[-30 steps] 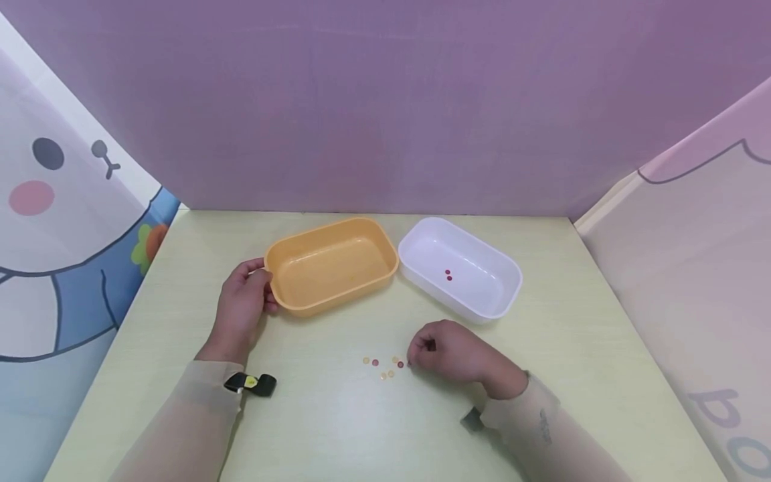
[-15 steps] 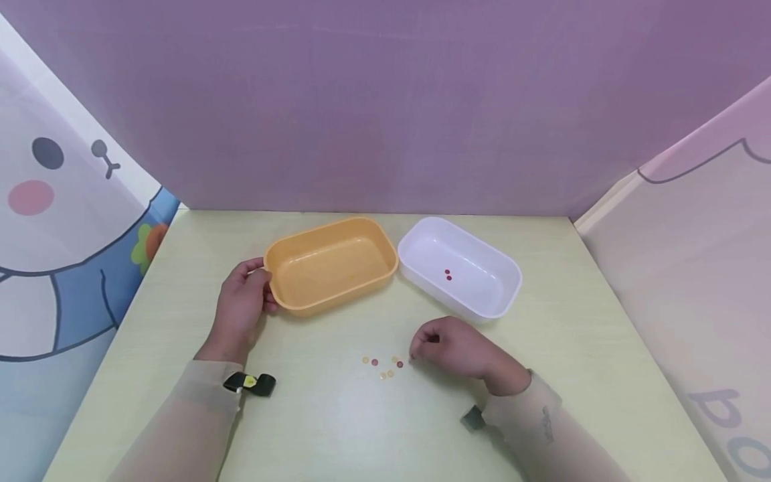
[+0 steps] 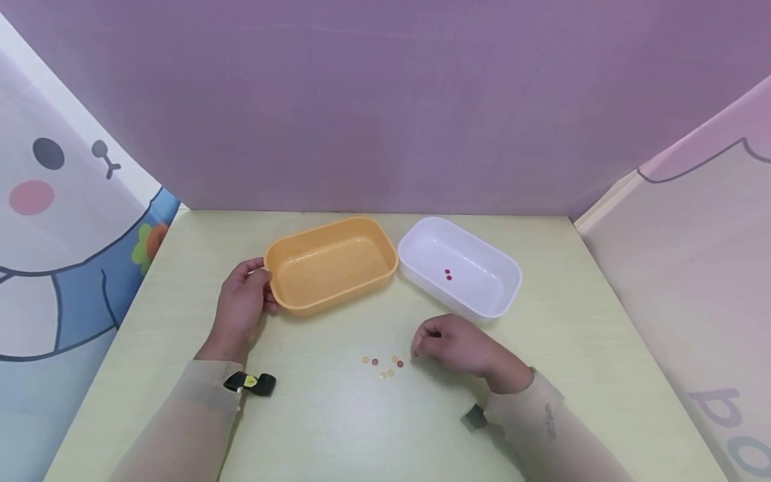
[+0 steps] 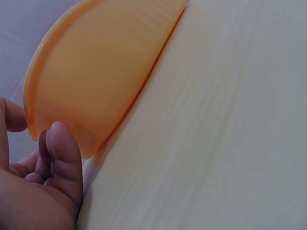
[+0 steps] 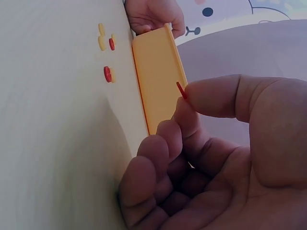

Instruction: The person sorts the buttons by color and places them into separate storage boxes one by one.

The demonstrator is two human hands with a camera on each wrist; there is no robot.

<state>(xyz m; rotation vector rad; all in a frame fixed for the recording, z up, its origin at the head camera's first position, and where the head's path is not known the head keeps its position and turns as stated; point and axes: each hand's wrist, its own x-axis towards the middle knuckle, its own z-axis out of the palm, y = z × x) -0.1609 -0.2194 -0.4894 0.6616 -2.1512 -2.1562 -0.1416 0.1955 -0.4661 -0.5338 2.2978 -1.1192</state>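
Note:
My left hand (image 3: 241,304) holds the left end of an orange plastic basin (image 3: 331,264); in the left wrist view its thumb and fingers (image 4: 64,158) lie against the basin's end wall and rim. Between thumb and index fingertip, my right hand (image 3: 454,345) pinches a small red button-like disc (image 5: 181,90), seen edge-on in the right wrist view. It hovers just right of several loose discs on the table, among them a red disc (image 3: 400,364) and a yellow disc (image 3: 365,360). Two red discs (image 3: 448,274) lie inside a white basin (image 3: 500,304).
Both basins stand side by side, their near ends touching or almost so, toward the back of the pale table (image 3: 325,428). Behind them rises a purple backdrop (image 3: 385,107). Printed cloth panels (image 3: 78,221) flank the table. Faint yellow spots show on the orange basin's floor.
My right hand has drawn slightly up and to the right, away from the loose discs, with the red disc in its pinch. The left hand and both basins stay put.

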